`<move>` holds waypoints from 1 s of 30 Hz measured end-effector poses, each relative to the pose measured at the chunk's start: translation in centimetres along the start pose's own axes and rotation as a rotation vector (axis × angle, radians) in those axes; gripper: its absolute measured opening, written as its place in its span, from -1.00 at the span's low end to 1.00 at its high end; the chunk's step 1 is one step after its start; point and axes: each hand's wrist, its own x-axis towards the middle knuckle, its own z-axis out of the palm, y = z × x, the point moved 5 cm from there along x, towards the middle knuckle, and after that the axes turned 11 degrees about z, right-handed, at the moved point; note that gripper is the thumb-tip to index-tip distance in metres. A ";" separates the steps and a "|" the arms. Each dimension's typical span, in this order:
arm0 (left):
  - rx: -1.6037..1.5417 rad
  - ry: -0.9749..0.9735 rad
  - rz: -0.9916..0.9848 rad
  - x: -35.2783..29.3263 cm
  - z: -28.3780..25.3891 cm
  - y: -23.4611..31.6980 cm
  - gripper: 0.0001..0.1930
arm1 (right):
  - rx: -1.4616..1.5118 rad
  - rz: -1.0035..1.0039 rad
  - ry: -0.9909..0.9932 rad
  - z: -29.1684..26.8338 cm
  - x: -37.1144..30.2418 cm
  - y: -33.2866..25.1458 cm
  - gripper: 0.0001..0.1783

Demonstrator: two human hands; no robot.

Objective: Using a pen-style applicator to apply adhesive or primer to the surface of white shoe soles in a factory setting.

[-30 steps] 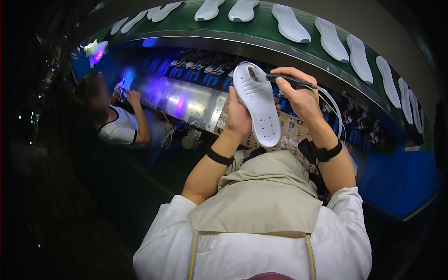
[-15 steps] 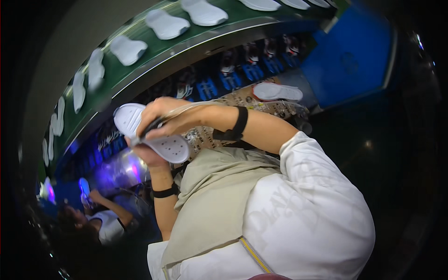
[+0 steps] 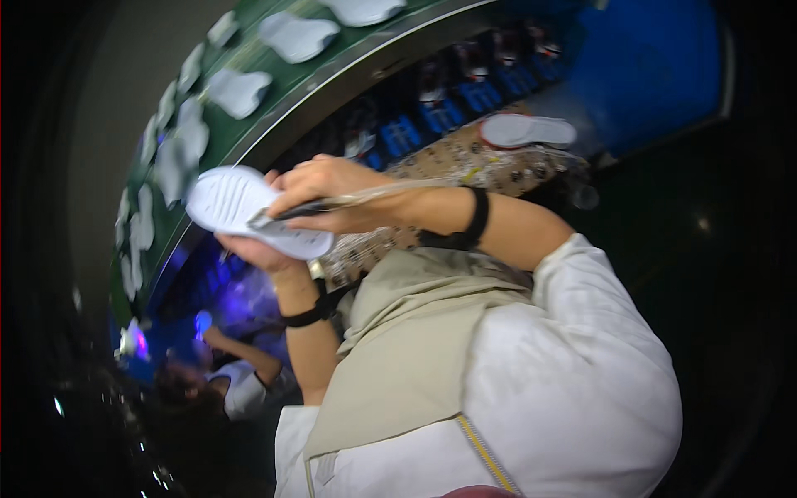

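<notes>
A white shoe sole (image 3: pixel 228 199) with ridges across one end and small holes at the other is held out at chest height. My left hand (image 3: pixel 264 252) grips it from below, fingers wrapped round its edge. Over the sole, my right hand (image 3: pixel 344 187) is closed round a slim black-handled tool (image 3: pixel 303 210) with a short pale tip. That tip rests at or just above the middle of the sole; I cannot tell which. A clear tube or strip (image 3: pixel 398 192) trails from the tool along my right forearm.
A curved green conveyor (image 3: pixel 286 80) beyond my hands carries several white soles. Below it, shoes stand on blue racks (image 3: pixel 440 116). Another sole with a red edge (image 3: pixel 529 131) lies on the paper-covered bench (image 3: pixel 448 162). A blue panel (image 3: pixel 639 75) is at right. A co-worker (image 3: pixel 245 386) sits lower left.
The view has shifted, so the surroundings sit differently. The sole's ridged end has turned more toward me, and the tool's tip has moved from near the sole's edge onto its middle.
</notes>
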 end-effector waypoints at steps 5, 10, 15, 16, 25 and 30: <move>-0.446 -0.301 -0.090 0.6 1.3 0.6 -0.19 | 0.255 0.059 -0.462 -1.1 -0.3 -3.5 -0.70; -0.447 -0.205 -0.057 0.7 1.1 2.9 -0.14 | -0.040 -0.138 -0.527 0.0 0.4 -5.7 -0.62; -0.481 -0.237 -0.031 1.1 0.8 4.1 0.02 | 0.050 0.088 -0.448 -1.4 1.5 -5.1 -0.63; -0.476 -0.255 -0.052 1.2 1.3 4.3 0.04 | -0.040 -0.019 -0.454 -1.0 1.6 -5.0 -0.64; -0.190 -0.485 -0.131 2.5 1.7 5.9 0.11 | -0.151 0.029 -0.482 -0.6 3.1 -5.1 -0.63; 0.154 -0.571 -0.109 3.5 2.0 5.9 0.11 | -0.027 0.034 -0.743 0.1 3.1 -5.4 -0.63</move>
